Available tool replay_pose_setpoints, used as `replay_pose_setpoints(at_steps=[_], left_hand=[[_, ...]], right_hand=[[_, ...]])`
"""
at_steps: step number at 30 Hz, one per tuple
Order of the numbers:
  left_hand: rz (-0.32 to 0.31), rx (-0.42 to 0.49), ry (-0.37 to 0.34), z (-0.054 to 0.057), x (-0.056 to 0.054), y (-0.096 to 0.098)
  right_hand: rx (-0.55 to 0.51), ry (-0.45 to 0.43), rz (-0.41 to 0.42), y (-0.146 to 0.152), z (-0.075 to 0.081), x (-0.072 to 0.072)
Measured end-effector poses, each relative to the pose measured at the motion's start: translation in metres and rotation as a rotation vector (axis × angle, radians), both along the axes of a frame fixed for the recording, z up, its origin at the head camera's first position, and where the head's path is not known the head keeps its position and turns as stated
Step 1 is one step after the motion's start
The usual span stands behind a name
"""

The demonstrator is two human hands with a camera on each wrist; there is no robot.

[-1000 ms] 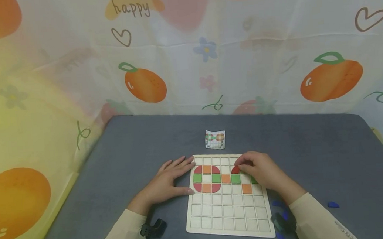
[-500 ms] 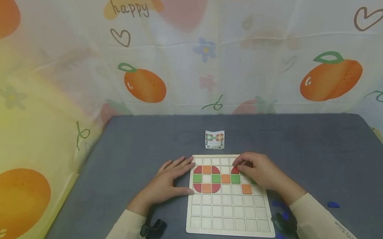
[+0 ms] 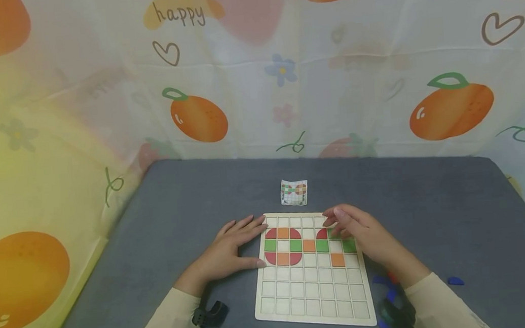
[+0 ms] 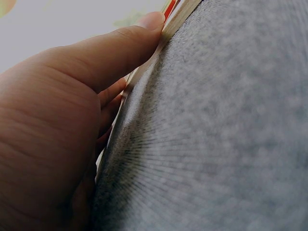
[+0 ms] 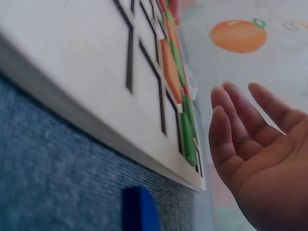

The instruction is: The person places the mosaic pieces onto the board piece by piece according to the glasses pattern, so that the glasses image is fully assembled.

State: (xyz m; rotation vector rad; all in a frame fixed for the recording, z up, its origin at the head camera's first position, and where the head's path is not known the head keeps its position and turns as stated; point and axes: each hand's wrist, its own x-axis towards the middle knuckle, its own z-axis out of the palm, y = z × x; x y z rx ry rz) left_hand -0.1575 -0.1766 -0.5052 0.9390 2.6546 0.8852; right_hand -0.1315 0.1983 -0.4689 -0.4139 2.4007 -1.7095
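So the wooden board (image 3: 315,305) is lying flat on the grey table (image 3: 200,188), right in front of the person. Left hand (image 3: 225,253) is at its left side, fingers loose and spread, fingertips and thumb touching the edge. Right hand (image 3: 365,233) is up over the board's far right corner, fingers relaxed and a bit bent, with the wrist cam showing them apart from the board.

Just by those right fingertips there's a red piece (image 3: 322,234) sitting in a slot, with a green square (image 3: 322,246) directly below it and an orange square (image 3: 338,259) down and to the right. The left half has a ring of red, orange and green pieces around a bare cell.

A little picture card (image 3: 294,192) lies beyond the board. One blue piece (image 3: 455,281) is off to the right, with more blue ones near the right wrist strap (image 3: 397,313).
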Motion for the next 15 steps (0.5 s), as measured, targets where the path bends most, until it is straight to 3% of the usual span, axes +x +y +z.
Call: replay_pose_setpoints(at_steps=[7,15], left_hand=[[-0.001,-0.008,-0.011,0.001,-0.001,0.0],[-0.008,-0.008,0.005,-0.001,-0.001,0.0]], right_hand=[[-0.182,0.034,0.081,0.018,0.007,0.012],[-0.249,0.107,0.129,0.048,0.01,0.025]])
